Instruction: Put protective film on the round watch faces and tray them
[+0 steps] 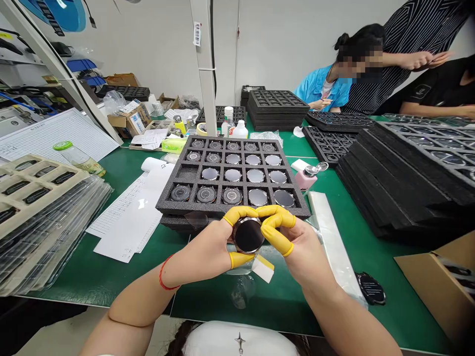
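Observation:
Both hands hold one round watch case with a dark glass face turned up toward me. My left hand grips its left side between thumb and index finger, both in yellow finger cots. Yellow cots also cover fingertips of my right hand, which pinches the upper right rim. Just beyond stands a black foam tray of watch cases, some face up, some back up. One pocket at its left holds no watch. Below my hands lie a small white and yellow card and clear film.
Foam trays are stacked high at right, beside an open cardboard box. A black watch-shaped piece lies near it. A pink pump bottle stands behind the white strip. Left are plastic trays and papers. Co-workers sit at back right.

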`<action>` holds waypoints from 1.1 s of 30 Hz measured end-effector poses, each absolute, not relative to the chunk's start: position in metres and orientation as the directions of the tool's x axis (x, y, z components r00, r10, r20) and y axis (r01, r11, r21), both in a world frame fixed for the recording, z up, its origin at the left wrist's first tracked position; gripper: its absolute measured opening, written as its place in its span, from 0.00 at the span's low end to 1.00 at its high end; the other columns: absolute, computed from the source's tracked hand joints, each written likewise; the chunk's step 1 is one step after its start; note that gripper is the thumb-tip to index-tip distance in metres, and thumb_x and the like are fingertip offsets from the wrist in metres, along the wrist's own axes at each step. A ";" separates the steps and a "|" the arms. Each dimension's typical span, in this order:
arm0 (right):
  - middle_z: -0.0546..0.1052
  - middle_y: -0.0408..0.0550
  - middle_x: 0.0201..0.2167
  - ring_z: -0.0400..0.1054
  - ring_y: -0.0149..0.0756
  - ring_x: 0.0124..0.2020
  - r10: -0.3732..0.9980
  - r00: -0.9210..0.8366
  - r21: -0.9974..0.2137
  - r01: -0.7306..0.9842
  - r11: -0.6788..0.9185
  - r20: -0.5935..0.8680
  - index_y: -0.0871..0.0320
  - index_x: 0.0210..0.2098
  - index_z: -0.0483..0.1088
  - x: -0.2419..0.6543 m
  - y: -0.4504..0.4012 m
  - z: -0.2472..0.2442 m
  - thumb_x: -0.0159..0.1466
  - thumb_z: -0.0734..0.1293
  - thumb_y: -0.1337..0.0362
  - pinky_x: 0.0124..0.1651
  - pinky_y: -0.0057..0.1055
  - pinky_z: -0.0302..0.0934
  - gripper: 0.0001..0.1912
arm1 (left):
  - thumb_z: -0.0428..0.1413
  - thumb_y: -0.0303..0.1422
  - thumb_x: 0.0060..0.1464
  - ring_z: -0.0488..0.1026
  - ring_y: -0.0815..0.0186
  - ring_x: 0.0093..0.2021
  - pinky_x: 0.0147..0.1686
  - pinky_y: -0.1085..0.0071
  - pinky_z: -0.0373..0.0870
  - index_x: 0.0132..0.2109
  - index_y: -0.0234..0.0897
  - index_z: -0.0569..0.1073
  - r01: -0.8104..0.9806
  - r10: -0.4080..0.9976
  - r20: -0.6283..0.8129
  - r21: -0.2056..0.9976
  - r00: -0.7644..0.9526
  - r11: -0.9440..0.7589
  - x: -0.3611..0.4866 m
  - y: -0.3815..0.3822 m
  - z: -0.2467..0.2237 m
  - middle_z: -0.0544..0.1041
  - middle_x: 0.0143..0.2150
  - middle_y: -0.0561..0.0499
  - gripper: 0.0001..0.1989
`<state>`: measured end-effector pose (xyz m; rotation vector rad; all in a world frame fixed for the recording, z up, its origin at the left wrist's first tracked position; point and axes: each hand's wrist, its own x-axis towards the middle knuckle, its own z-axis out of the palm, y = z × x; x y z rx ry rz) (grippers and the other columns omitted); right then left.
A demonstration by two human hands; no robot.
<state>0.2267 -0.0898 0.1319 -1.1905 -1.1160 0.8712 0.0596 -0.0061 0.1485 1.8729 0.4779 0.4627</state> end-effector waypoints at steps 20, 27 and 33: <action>0.72 0.44 0.28 0.63 0.33 0.31 0.999 0.027 -1.000 0.019 0.022 0.022 0.59 0.31 0.72 0.225 -0.076 0.129 0.60 0.67 0.48 0.36 0.31 0.61 0.19 | 0.59 0.30 0.54 0.76 0.63 0.42 0.44 0.68 0.73 0.56 0.44 0.63 0.140 0.516 0.024 0.951 0.856 -0.276 0.063 -0.009 0.148 0.76 0.48 0.51 0.24; 0.67 0.41 0.20 0.57 0.27 0.25 0.995 0.097 -0.995 -0.095 -0.015 -0.024 0.60 0.20 0.67 0.233 -0.074 0.120 0.60 0.65 0.41 0.30 0.26 0.56 0.28 | 0.61 0.29 0.50 0.75 0.63 0.42 0.43 0.66 0.75 0.57 0.42 0.63 0.152 0.472 -0.055 0.974 0.880 -0.169 0.063 -0.006 0.151 0.74 0.48 0.49 0.28; 0.77 0.45 0.32 0.69 0.32 0.35 0.994 -0.095 -0.980 -0.188 -0.063 -0.045 0.58 0.36 0.75 0.224 -0.067 0.133 0.57 0.72 0.51 0.43 0.30 0.63 0.16 | 0.60 0.26 0.52 0.76 0.63 0.42 0.43 0.65 0.75 0.61 0.44 0.58 0.067 0.439 -0.030 0.995 0.898 -0.069 0.052 -0.002 0.155 0.72 0.51 0.47 0.32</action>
